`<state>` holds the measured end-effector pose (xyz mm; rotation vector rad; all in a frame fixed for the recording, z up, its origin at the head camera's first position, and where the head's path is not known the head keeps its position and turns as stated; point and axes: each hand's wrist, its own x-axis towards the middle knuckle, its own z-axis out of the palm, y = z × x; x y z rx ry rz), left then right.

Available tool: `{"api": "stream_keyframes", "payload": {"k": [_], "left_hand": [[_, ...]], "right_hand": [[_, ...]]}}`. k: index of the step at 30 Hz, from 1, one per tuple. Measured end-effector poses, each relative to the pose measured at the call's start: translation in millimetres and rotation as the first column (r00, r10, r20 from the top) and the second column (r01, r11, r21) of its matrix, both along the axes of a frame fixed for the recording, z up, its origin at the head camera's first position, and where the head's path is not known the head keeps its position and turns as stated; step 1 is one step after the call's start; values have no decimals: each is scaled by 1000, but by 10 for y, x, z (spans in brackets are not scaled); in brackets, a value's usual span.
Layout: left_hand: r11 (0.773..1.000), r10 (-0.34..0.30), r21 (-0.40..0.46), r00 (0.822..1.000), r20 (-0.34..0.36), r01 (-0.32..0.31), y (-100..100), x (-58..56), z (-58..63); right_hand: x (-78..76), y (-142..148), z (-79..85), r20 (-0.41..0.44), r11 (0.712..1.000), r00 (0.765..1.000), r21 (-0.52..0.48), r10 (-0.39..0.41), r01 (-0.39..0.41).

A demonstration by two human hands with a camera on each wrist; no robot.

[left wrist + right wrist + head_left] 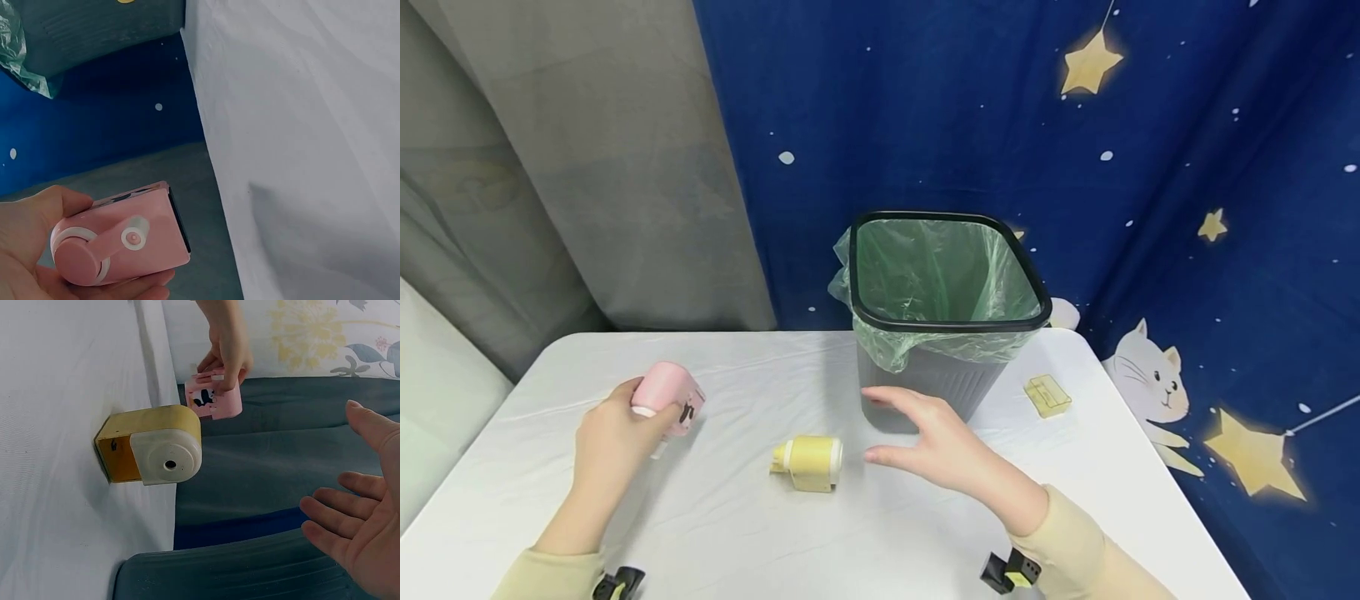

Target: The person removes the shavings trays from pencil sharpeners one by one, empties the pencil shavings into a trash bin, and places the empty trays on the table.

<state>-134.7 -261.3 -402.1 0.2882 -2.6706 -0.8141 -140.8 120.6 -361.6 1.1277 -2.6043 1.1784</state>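
My left hand (617, 442) grips a pink hand-crank pencil sharpener (667, 392) over the left side of the table. In the left wrist view the crank and its white knob on the pink sharpener (140, 240) face the camera, thumb on one side and fingers beneath. A yellow crank pencil sharpener (812, 461) rests on the table between the hands. Its round pencil hole and vacant drawer slot show on the yellow sharpener (153, 447) in the right wrist view. Right of it hovers my right hand (936, 442), thumb and fingers spread apart, holding nothing.
A grey trash bin (925, 375) with a black rim and green plastic liner stands at the table's back, just behind my right hand. A small clear yellow drawer (1047, 396) lies to its right. Curtains (910, 108) hang behind the white table (737, 550).
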Motion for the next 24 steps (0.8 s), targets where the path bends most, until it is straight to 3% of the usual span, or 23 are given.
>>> {"api": "stream_keyframes", "payload": {"k": [16, 24], "left_hand": [[998, -61, 7, 998, 5, 61, 166, 117, 198], [996, -93, 8, 995, -31, 93, 279, 169, 325]], "right_hand": [[-94, -87, 62, 66, 1000, 998, -15, -10, 11], [-127, -102, 89, 97, 1000, 995, -20, 1, 1]]}}
